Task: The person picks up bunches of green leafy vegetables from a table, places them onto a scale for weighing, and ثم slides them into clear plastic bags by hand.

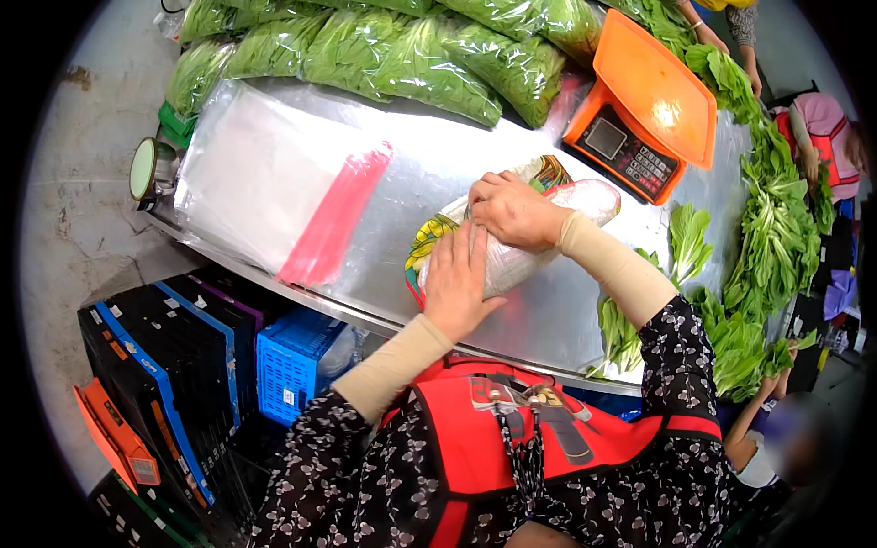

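A whitish, plastic-looking bundle (512, 265) with yellow, green and red printed patches lies on the metal table in front of me. My left hand (457, 285) presses on its near left part, fingers stretched out flat. My right hand (514, 212) is over its far side, with bent fingers closing on the surface. What the bundle contains is hidden. Left of it lies a stack of clear plastic bags (265, 178) with a pink-red band along one edge. An orange scale (653, 91) with a dark keypad stands beyond my right hand.
Bagged leafy greens (384, 59) line the table's (384, 247) far side. Loose greens (772, 219) are heaped on the right, where other people's hands (711, 38) reach in. Below the front left edge are a blue crate (297, 361) and stacked black crates (151, 393).
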Demonstrator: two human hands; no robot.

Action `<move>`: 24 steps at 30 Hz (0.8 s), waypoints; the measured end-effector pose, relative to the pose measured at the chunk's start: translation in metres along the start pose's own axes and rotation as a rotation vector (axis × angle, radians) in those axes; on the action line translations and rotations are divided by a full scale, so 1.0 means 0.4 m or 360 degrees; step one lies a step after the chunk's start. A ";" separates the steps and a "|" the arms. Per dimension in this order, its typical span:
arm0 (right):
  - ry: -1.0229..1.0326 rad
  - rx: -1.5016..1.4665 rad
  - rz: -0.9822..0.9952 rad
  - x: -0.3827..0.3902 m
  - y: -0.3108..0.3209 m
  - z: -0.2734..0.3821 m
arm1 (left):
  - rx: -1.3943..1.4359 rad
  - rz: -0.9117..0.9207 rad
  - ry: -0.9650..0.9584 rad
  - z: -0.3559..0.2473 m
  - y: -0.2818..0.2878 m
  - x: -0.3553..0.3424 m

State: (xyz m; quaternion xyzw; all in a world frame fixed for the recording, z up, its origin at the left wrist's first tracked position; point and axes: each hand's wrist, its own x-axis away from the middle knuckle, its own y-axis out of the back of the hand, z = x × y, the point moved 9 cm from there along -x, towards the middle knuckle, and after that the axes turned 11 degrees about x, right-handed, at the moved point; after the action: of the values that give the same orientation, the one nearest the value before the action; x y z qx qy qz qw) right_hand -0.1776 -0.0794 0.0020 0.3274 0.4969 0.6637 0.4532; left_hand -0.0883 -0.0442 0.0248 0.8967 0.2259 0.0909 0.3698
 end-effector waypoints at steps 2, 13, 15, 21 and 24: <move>-0.0111 -0.0030 -0.0159 -0.008 -0.013 -0.010 | 0.0013 -0.0097 0.0035 0.023 -0.016 0.005; -0.0154 0.0225 -0.0325 0.029 0.035 0.042 | 0.0108 -0.0276 -0.0041 0.025 0.019 0.014; -0.0141 0.0273 -0.0341 0.097 0.057 0.083 | 0.0095 -0.0356 -0.0147 0.015 0.013 0.034; -0.0229 -0.0065 -0.0241 0.260 0.055 0.148 | 0.0004 0.0016 -0.0693 -0.042 -0.059 0.083; -0.0316 -0.0070 -0.0096 0.283 0.038 0.190 | -0.0023 -0.0008 -0.0762 -0.056 -0.054 0.090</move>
State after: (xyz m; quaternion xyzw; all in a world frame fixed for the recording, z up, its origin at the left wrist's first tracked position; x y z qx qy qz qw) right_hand -0.1570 0.0518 0.0369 0.3664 0.4445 0.6249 0.5270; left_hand -0.0713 0.0002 0.0254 0.8895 0.1333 -0.1236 0.4193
